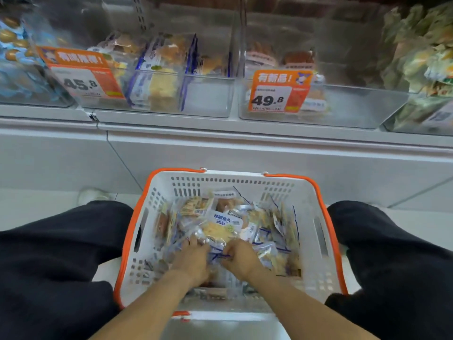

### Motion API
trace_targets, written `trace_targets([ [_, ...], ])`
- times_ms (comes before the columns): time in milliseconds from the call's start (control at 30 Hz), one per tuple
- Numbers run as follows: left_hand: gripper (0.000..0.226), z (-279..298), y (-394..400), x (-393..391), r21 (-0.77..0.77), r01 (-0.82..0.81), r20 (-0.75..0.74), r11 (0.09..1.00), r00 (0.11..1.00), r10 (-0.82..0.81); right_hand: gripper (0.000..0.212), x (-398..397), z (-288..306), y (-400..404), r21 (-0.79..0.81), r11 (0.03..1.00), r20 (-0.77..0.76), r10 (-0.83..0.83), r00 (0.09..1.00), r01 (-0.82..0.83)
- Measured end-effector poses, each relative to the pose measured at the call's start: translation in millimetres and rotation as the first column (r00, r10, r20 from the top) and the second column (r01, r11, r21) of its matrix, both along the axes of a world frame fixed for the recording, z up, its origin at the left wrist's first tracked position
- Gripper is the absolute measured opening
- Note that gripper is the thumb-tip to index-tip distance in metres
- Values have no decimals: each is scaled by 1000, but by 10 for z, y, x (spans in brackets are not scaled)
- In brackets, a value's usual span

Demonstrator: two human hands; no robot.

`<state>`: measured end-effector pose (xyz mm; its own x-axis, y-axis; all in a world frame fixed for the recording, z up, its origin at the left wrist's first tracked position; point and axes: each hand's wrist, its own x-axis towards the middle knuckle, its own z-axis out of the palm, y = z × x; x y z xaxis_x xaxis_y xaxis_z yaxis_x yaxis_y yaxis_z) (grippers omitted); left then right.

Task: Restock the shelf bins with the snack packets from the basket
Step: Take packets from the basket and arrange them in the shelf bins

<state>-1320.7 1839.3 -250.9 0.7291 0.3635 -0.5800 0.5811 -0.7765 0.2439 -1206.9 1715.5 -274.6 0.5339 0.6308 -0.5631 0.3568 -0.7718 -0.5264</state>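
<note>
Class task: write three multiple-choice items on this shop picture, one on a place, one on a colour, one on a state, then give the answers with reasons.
1. Where is the basket?
A. between the person's legs
B. on the shelf
C. inside a bin

2. What colour are the price tags?
A. green
B. orange
C. black

3. What are the hands doing?
A. hanging idle
B. touching a tag
C. grasping packets

Answers:
1 A, dark trousers flank it.
2 B, both tags have orange frames.
3 C, the left hand and right hand curl on packets in the basket.

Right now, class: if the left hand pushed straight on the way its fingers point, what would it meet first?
Probably the yellow fish-slice packet lying just beyond the left hand in the basket; the fingertips seem already at its edge, though depth is unclear.
</note>
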Motion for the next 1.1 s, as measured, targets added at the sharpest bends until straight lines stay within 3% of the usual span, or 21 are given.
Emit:
trace_targets([
  [100, 50, 36, -15, -1, -34, -22, 2, 999, 1000, 22, 30, 48, 41, 9, -25, 999, -56, -48, 997, 47],
  [267, 40, 157, 20, 95, -128, -161, 148, 978, 972, 180, 25, 278, 296, 23, -29, 999, -95, -43, 995, 40],
  [367, 36, 263, 43, 168, -213, -274, 266, 938, 907, 326, 25, 530, 598, 24, 63, 988, -124, -131, 984, 140],
  [467, 49, 416, 70, 257, -320, -400, 326, 858, 804, 497, 11, 746, 912, -6, 149, 975, -44, -158, 986, 163],
  [567, 52, 650, 74, 354, -483, -506, 300, 714, 671, 678, 12, 857, 1222, -26, 323, 897, -35, -307, 951, 301],
  [667, 51, 919, 59, 433, -734, -507, 144, 452, 535, 833, 8, 839, 1512, 3, 497, 727, -227, -418, 880, 473],
  [767, 49, 1182, 113, 479, -921, -360, 20, 150, 340, 940, 15, 754, 1759, 35, 576, 633, -356, -376, 856, 518],
  [833, 51, 1335, 193, 505, -944, -319, 4, 89, 258, 966, 13, 701, 1889, 40, 605, 622, -380, -322, 867, 497],
  [867, 47, 1426, 229, 515, -940, -321, 34, 113, 244, 969, 14, 675, 1942, 41, 614, 625, -386, -295, 874, 482],
  [933, 29, 1576, 335, 533, -908, -339, 167, 248, 252, 953, 23, 630, 2006, 47, 631, 664, -341, -226, 912, 401],
  [1000, 24, 1780, 460, 544, -852, -330, 326, 406, 272, 905, 44, 596, 2038, 59, 641, 742, -109, -168, 980, 198],
  [1100, 26, 2137, 633, 543, -764, -286, 495, 578, 313, 810, 68, 555, 2128, 121, 635, 769, 214, -76, 974, -80],
])
